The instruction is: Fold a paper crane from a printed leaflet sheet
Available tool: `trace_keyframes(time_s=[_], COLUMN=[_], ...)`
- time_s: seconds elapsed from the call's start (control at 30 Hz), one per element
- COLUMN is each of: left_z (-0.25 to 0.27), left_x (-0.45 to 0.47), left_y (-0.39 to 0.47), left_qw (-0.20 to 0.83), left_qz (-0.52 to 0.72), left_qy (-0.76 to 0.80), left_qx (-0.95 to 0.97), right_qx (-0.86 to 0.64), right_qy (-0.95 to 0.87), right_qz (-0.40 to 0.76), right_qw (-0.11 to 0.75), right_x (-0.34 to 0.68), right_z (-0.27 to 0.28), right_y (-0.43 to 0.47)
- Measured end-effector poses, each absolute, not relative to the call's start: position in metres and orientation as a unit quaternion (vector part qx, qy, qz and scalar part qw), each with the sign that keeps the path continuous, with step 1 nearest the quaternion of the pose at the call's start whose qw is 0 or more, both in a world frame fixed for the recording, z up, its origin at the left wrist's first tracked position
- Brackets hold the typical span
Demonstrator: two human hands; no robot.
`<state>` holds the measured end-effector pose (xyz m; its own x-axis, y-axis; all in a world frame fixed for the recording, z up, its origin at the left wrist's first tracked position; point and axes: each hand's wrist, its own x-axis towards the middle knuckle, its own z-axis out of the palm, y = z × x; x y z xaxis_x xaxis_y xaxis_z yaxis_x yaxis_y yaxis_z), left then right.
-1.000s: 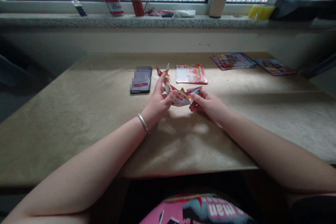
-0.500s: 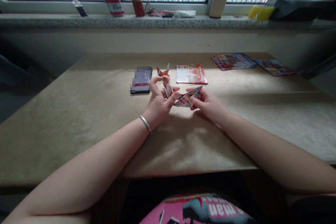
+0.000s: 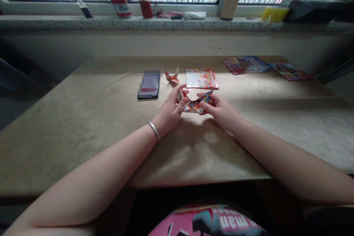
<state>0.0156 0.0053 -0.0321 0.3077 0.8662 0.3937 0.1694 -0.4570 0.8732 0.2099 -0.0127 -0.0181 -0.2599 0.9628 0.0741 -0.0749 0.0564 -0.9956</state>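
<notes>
Between my two hands is a folded piece of printed paper (image 3: 195, 106), white, red and blue, with pointed ends that tilt upward. My left hand (image 3: 173, 106) grips its left end, thumb in front and fingers behind. On the other end, my right hand (image 3: 214, 105) pinches the paper with its thumb at the front. Just beyond my left hand, a red and white folded paper figure (image 3: 172, 76) with pointed tips rests on the table. Parts of the held paper are hidden behind my fingers.
A phone (image 3: 149, 84) lies left of the hands. Behind them is a stack of printed sheets (image 3: 202, 78), with more colourful leaflets (image 3: 247, 65) at the back right. A red can (image 3: 119, 2) and a red container (image 3: 145, 7) stand on the stone windowsill (image 3: 96, 24).
My left index finger, raised and curled before, has come down against the paper's left end. The middle of the folded paper now shows more of its coloured inside. My right hand has barely moved.
</notes>
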Motion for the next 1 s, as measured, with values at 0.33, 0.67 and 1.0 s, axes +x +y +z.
trace_keyframes(time_s=[0.33,0.67,1.0], left_z=[-0.029,-0.024,-0.026], left_x=[0.021,0.016,0.011], left_y=[0.001,-0.002,0.0], left_qw=[0.468,0.461,0.435], left_qz=[0.509,0.465,0.372], left_qy=[0.317,0.324,0.276], left_qx=[0.649,0.683,0.772], right_qx=[-0.379,-0.409,-0.424], right_qy=[-0.549,-0.533,-0.549], right_qz=[0.593,0.571,0.534], right_qw=[0.451,0.472,0.483], right_x=[0.21,0.212,0.213], right_z=[-0.011,-0.011,-0.014], right_y=[-0.017,-0.014,-0.013])
